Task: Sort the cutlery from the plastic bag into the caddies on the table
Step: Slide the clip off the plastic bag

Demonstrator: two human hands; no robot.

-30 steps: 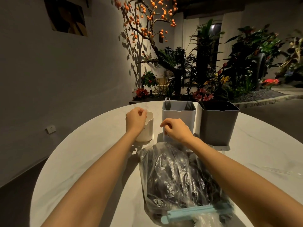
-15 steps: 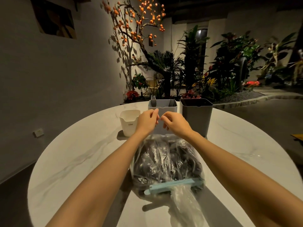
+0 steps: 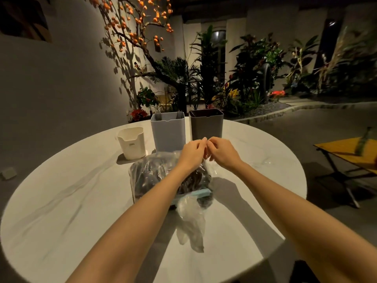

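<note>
Plastic bag (image 3: 163,176) of dark cutlery lies mid-table (image 3: 61,201), clipped w/ a blue clip (image 3: 201,193), just in front of the caddies: white (image 3: 132,142), grey (image 3: 168,132) w/ forks (image 3: 158,115), dark (image 3: 206,125). Left hand (image 3: 192,153) & right hand (image 3: 222,151) meet over the bag's far end, fingers curled, fingertips nearly touching. Can't tell if they pinch the plastic.

Both arms stretched forward; left hand (image 3: 192,153) and right hand (image 3: 222,152) meet, fingers (image 3: 204,139) curled, fingertips nearly touching.
</note>
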